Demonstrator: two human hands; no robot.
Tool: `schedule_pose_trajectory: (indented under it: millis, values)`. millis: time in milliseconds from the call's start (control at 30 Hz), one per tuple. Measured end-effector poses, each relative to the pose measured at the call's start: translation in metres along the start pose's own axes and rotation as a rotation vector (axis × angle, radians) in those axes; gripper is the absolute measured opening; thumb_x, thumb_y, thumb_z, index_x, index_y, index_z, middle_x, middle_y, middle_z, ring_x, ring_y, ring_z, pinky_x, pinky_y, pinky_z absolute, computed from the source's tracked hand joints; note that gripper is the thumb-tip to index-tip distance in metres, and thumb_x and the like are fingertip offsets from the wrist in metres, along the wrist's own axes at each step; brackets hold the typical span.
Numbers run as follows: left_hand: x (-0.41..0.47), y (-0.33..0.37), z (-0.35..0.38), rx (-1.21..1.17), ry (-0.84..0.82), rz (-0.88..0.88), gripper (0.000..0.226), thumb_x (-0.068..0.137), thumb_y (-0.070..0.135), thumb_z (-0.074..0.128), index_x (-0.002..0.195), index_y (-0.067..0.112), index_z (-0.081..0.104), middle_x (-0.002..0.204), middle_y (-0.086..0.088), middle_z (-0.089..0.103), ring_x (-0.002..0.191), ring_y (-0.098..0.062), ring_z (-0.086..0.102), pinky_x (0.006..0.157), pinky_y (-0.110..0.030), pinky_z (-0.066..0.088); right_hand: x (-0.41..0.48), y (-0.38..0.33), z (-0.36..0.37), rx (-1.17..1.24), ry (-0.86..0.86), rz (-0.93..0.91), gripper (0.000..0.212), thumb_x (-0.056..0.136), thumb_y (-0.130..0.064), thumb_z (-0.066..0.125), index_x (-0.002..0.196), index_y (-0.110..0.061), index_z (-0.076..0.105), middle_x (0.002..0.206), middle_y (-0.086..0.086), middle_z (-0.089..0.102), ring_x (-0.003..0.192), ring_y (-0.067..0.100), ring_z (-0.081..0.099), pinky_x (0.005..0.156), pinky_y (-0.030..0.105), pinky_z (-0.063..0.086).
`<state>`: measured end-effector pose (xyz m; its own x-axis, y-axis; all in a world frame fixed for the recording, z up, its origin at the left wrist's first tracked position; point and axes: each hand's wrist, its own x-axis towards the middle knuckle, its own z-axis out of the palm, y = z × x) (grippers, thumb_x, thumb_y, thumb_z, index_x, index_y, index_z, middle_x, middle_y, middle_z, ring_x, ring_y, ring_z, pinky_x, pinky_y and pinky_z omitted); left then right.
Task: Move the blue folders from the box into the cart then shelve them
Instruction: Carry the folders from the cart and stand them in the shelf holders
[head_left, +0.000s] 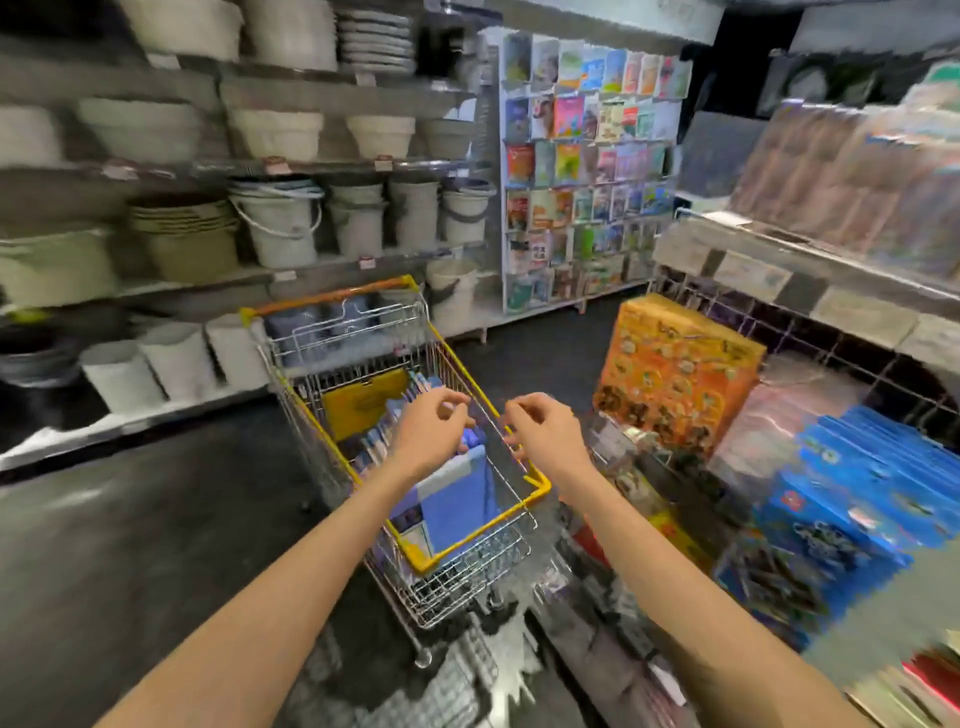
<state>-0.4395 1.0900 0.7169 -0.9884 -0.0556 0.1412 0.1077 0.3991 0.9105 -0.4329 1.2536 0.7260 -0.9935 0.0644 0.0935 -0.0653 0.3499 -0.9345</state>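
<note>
Over the cart, both hands hang with fingers loosely curled and nothing pinched. The left hand is just above the folders, though contact cannot be told through the blur; the right hand is near the rim. The folders stand upright in the basket. Loading is judged in hand; next, another batch must be fetched or the cart taken for shelving.

The cart is silver wire with a yellow rim and an orange handle. Inside the cart are blue folders, pale along the edges, and a yellow pack. Right of the cart stands an orange box printed with small figures, and further right are bright blue packs. Behind the cart are white and grey buckets.
</note>
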Motion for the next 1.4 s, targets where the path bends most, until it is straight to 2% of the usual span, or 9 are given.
schedule_pose_trajectory:
  millis: [100, 233, 467, 600, 700, 800, 1100, 1233, 1400]
  values:
    - [0.027, -0.064, -0.012, 0.034, -0.055, -0.089, 0.018, 0.099, 0.009, 0.051, 0.108, 0.008, 0.066, 0.084, -0.004, 0.073, 0.05, -0.009, 0.067, 0.05, -0.022, 0.051, 0.019, 0.029, 0.047, -0.012, -0.007, 0.108, 0.008, 0.095, -0.018, 0.059, 0.091, -0.019, 0.066, 0.085, 0.005, 0.071, 0.058, 0.01, 0.063, 0.054, 0.025, 0.048]
    - [0.051, -0.122, -0.019, 0.119, -0.154, -0.146, 0.019, 0.097, 0.018, 0.052, 0.11, 0.015, 0.065, 0.084, -0.002, 0.074, 0.059, -0.022, 0.072, 0.069, -0.043, 0.061, 0.036, 0.056, 0.083, -0.008, -0.005, 0.239, 0.011, 0.098, -0.014, 0.055, 0.099, -0.009, 0.065, 0.083, 0.005, 0.067, 0.045, 0.0, 0.057, 0.043, 0.018, 0.045]
    - [0.095, -0.19, -0.01, 0.197, -0.264, -0.217, 0.025, 0.099, 0.023, 0.05, 0.121, 0.02, 0.062, 0.089, 0.001, 0.073, 0.07, -0.022, 0.072, 0.074, -0.046, 0.061, 0.075, 0.11, 0.123, 0.027, -0.027, 0.447, 0.016, 0.1, -0.019, 0.052, 0.102, -0.008, 0.063, 0.096, 0.009, 0.071, 0.065, 0.014, 0.064, 0.054, 0.025, 0.048]
    - [0.122, -0.225, -0.001, 0.317, -0.307, -0.21, 0.038, 0.103, 0.024, 0.049, 0.139, 0.014, 0.053, 0.12, -0.003, 0.066, 0.098, -0.023, 0.067, 0.087, -0.036, 0.053, 0.108, 0.148, 0.147, 0.067, -0.048, 0.545, 0.017, 0.098, -0.014, 0.052, 0.102, -0.004, 0.064, 0.096, 0.012, 0.071, 0.067, 0.017, 0.064, 0.056, 0.026, 0.047]
    - [0.151, -0.257, 0.008, 0.409, -0.373, -0.2, 0.045, 0.103, 0.025, 0.049, 0.146, 0.013, 0.046, 0.138, -0.007, 0.058, 0.106, -0.023, 0.066, 0.09, -0.038, 0.052, 0.138, 0.182, 0.165, 0.086, -0.046, 0.624, 0.016, 0.097, -0.014, 0.051, 0.098, -0.005, 0.064, 0.095, 0.011, 0.071, 0.069, 0.02, 0.065, 0.053, 0.025, 0.046]
    - [0.18, -0.285, 0.017, 0.522, -0.46, -0.258, 0.05, 0.104, 0.026, 0.047, 0.152, 0.013, 0.039, 0.148, -0.01, 0.05, 0.126, -0.031, 0.055, 0.104, -0.044, 0.046, 0.169, 0.208, 0.18, 0.088, -0.071, 0.697, 0.015, 0.097, -0.01, 0.049, 0.101, -0.004, 0.063, 0.09, 0.008, 0.068, 0.067, 0.02, 0.063, 0.052, 0.023, 0.046]
    - [0.23, -0.343, 0.055, 0.782, -0.7, -0.315, 0.055, 0.103, 0.027, 0.047, 0.152, 0.006, 0.037, 0.133, -0.022, 0.059, 0.121, -0.04, 0.055, 0.098, -0.05, 0.046, 0.231, 0.267, 0.198, 0.058, -0.111, 0.849, 0.021, 0.101, -0.015, 0.049, 0.105, 0.002, 0.062, 0.092, 0.013, 0.068, 0.066, 0.021, 0.06, 0.047, 0.022, 0.044]
    - [0.242, -0.365, 0.07, 0.836, -0.806, -0.292, 0.056, 0.105, 0.028, 0.044, 0.153, 0.004, 0.029, 0.157, -0.02, 0.034, 0.139, -0.04, 0.038, 0.108, -0.054, 0.037, 0.238, 0.292, 0.212, 0.057, -0.073, 0.933, 0.014, 0.097, -0.015, 0.051, 0.092, -0.008, 0.062, 0.1, 0.019, 0.072, 0.065, 0.021, 0.062, 0.051, 0.026, 0.048]
    - [0.243, -0.385, 0.08, 0.781, -0.894, -0.337, 0.065, 0.105, 0.025, 0.042, 0.16, 0.01, 0.011, 0.168, -0.013, 0.008, 0.153, -0.042, 0.006, 0.12, -0.054, 0.018, 0.245, 0.312, 0.222, 0.076, -0.025, 1.013, 0.021, 0.101, -0.014, 0.05, 0.11, 0.002, 0.061, 0.108, 0.02, 0.068, 0.071, 0.022, 0.063, 0.053, 0.023, 0.05]
